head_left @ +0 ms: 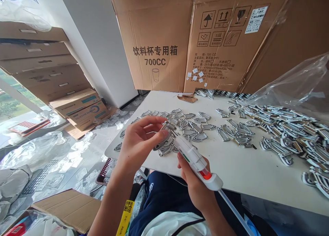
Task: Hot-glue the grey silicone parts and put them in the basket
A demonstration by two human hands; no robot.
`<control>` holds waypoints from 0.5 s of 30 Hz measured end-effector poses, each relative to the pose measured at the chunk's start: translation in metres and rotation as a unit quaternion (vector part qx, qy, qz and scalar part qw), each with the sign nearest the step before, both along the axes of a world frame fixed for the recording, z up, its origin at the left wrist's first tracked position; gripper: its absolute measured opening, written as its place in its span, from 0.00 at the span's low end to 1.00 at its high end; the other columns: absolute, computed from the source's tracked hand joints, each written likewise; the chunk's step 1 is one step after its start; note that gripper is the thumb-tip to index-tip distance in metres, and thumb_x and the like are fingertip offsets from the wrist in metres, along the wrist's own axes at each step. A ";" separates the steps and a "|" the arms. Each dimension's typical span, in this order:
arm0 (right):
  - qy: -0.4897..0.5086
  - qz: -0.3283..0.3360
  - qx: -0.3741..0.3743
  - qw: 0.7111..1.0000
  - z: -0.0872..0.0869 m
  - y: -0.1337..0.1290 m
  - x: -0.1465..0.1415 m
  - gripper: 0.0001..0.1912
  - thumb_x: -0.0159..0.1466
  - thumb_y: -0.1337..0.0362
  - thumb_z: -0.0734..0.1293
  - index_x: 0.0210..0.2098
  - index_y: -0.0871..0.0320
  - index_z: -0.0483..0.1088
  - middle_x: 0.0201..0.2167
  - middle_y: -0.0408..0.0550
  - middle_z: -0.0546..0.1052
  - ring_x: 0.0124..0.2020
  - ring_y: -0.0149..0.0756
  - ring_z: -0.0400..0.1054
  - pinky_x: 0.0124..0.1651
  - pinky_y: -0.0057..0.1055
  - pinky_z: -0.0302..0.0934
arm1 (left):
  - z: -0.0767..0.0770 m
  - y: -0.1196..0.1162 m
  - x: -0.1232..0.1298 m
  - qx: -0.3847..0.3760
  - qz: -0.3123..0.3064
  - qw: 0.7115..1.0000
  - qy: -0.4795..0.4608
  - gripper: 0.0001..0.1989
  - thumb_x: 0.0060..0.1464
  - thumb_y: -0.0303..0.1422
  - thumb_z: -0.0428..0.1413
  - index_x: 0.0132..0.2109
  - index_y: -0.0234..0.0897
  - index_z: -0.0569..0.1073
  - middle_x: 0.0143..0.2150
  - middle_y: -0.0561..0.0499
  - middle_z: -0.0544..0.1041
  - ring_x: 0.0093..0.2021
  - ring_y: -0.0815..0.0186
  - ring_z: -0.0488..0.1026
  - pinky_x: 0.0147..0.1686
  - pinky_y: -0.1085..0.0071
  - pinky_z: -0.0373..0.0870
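Note:
My left hand (142, 136) is closed, with thumb and fingers pinching a small grey plastic part (166, 136) above the table. In my right hand (197, 184) is a white hot glue gun (191, 153) with an orange-red piece near its rear. A long translucent glue stick (233, 208) runs out of its back end. The gun's nozzle points up and left, close to the grey part; I cannot tell whether they touch. Beneath and beyond my hands, many similar grey frame-shaped parts (199, 136) lie spread on the white table (231, 167).
A large heap of grey parts (290, 126) covers the table's right side, beside clear plastic sheeting (295, 81). Tall cardboard boxes (159, 30) stand along the back edge. To the left, the floor holds plastic bags (38, 153), an open carton (69, 208) and stacked boxes (77, 109).

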State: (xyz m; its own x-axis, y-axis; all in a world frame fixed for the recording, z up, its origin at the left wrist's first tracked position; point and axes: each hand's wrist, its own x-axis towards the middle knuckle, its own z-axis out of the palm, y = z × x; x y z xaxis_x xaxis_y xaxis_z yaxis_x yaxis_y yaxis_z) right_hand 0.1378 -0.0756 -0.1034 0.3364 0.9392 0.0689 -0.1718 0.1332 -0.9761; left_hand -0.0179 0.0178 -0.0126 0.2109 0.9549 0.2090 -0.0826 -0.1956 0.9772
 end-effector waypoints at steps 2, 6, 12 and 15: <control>-0.011 0.000 0.002 1.000 0.002 0.000 0.001 0.30 0.70 0.39 0.78 0.27 0.52 0.65 0.26 0.41 0.70 0.27 0.34 0.58 0.30 0.31 0.60 | 0.001 -0.001 0.000 0.007 0.003 1.000 0.003 0.12 0.57 0.34 0.78 0.48 0.42 0.91 0.36 0.50 0.83 0.38 0.67 0.81 0.38 0.77 0.83; -0.037 0.003 -0.006 0.999 0.009 0.000 0.002 0.28 0.71 0.38 0.75 0.31 0.53 0.73 0.24 0.39 0.66 0.26 0.35 0.56 0.27 0.31 0.57 | 0.002 -0.001 0.001 0.040 0.025 0.999 0.014 0.10 0.57 0.32 0.76 0.47 0.44 0.91 0.35 0.53 0.82 0.37 0.69 0.81 0.35 0.79 0.82; -0.026 -0.031 -0.059 0.997 0.015 -0.003 -0.004 0.28 0.70 0.35 0.75 0.37 0.55 0.80 0.27 0.39 0.69 0.27 0.35 0.56 0.29 0.32 0.57 | 0.000 -0.001 0.002 0.169 0.083 0.975 0.115 0.10 0.59 0.29 0.73 0.48 0.44 0.90 0.37 0.53 0.85 0.38 0.67 0.85 0.42 0.72 0.87; -0.045 -0.058 -0.077 0.994 0.014 -0.002 -0.004 0.29 0.68 0.34 0.76 0.37 0.55 0.80 0.26 0.40 0.69 0.26 0.36 0.58 0.28 0.32 0.58 | -0.001 -0.001 0.002 0.247 0.093 0.952 0.152 0.10 0.60 0.26 0.72 0.48 0.43 0.89 0.36 0.55 0.85 0.35 0.69 0.84 0.42 0.73 0.88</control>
State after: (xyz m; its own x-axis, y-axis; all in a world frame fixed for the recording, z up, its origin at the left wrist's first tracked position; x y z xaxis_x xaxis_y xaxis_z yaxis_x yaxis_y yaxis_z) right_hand 0.1333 -0.0779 -0.0894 0.4430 0.8957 -0.0384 -0.0757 -0.0053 -0.9971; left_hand -0.0162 0.0169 -0.0139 0.1697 0.7827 0.5988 0.2704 -0.6213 0.7355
